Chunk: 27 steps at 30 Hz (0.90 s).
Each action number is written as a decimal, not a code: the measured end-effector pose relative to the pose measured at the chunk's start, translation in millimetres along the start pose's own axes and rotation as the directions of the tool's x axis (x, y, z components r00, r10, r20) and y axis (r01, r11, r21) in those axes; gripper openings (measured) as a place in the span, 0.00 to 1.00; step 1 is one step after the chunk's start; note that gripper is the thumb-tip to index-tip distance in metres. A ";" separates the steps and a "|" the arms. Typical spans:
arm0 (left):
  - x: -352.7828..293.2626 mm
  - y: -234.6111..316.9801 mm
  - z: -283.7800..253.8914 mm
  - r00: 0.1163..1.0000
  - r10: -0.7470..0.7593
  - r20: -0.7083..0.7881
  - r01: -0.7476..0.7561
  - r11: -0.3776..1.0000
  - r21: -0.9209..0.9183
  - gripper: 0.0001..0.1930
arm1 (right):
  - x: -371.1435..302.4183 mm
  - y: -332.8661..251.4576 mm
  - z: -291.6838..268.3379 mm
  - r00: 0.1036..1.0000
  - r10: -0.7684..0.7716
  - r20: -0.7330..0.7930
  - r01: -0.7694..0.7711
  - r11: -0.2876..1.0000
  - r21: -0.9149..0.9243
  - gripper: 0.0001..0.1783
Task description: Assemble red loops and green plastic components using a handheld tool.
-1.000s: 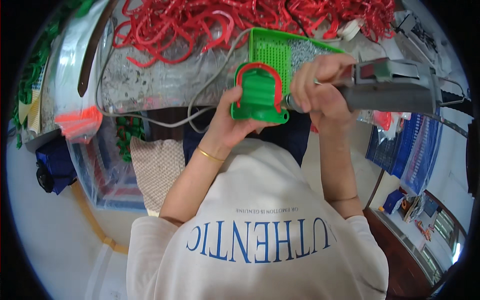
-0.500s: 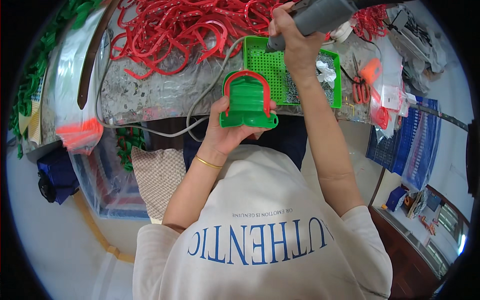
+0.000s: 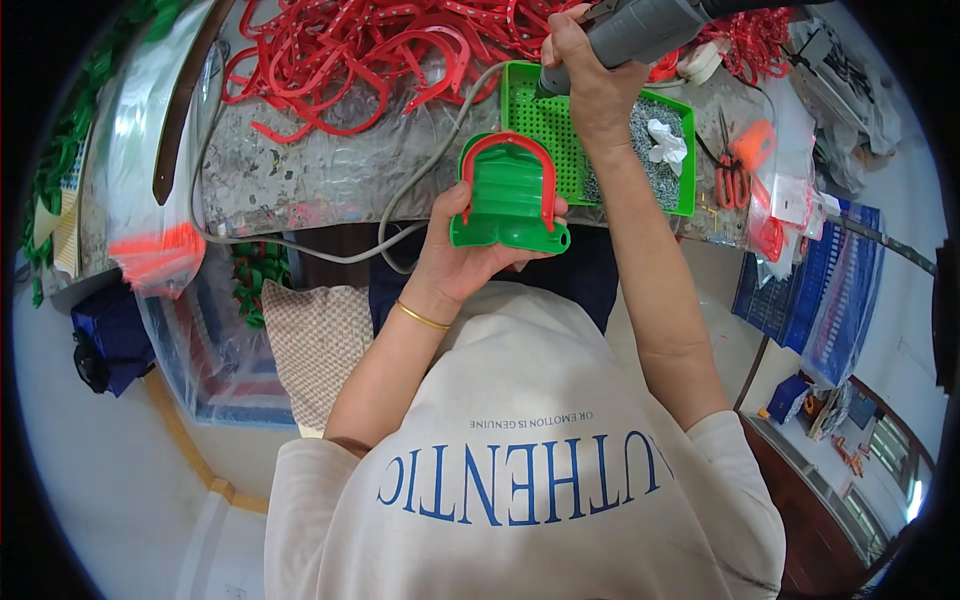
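My left hand (image 3: 447, 255) grips a green curved plastic part (image 3: 503, 193) from below, thumb at its left side. A red U-shaped strip (image 3: 509, 140) lies along the upper edge and sides of that part. My right hand (image 3: 598, 98) is wrapped round a dark grey power screwdriver (image 3: 645, 38), its tip pointing left and down over the green basket (image 3: 543, 112). The tip stands apart from the green part. Small grey metal screws (image 3: 640, 180) fill the basket's right side, with a crumpled white tissue (image 3: 667, 145) on them.
Behind the hands lies a heap of red strips (image 3: 350, 50). A grey cable (image 3: 400, 205) loops across the table's left half and front edge. Red-handled scissors (image 3: 733, 185) and an orange-capped object (image 3: 752, 143) lie right of the basket, near plastic bags (image 3: 790, 200).
In the picture, the green part with its red strip has shifted slightly right and up with my left hand. My right hand keeps its hold on the power screwdriver.
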<state>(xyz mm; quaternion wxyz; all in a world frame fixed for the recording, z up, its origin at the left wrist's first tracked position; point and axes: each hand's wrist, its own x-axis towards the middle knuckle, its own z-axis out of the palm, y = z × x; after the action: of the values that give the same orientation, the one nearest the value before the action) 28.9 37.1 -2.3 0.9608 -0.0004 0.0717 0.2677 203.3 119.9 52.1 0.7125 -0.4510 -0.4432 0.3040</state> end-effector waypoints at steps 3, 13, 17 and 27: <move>-0.6 0.3 -3.5 1.000 0.003 0.018 -0.002 0.999 -0.045 0.40 | 0.6 3.0 1.6 1.000 -0.004 0.021 0.004 1.000 0.007 0.06; 0.8 -0.2 -7.4 0.996 -0.013 0.091 0.030 0.984 -0.178 0.39 | 1.0 -37.3 9.6 0.997 -0.066 -0.028 0.067 0.997 0.036 0.08; 3.8 -3.7 -10.9 0.990 -0.032 0.136 0.070 0.956 -0.285 0.37 | -8.4 -59.9 26.7 0.980 0.156 0.125 -0.181 0.420 0.889 0.09; -0.9 -1.9 -7.1 1.000 0.002 0.018 0.000 0.991 -0.130 0.37 | -63.2 -105.7 59.8 0.973 0.212 0.088 -0.224 0.959 0.172 0.11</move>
<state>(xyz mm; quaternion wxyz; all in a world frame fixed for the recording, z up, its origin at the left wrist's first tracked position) 28.2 34.7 -9.3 0.9592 -0.0608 0.0454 0.2722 126.0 46.4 137.9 0.6971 -0.4198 -0.3855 0.4349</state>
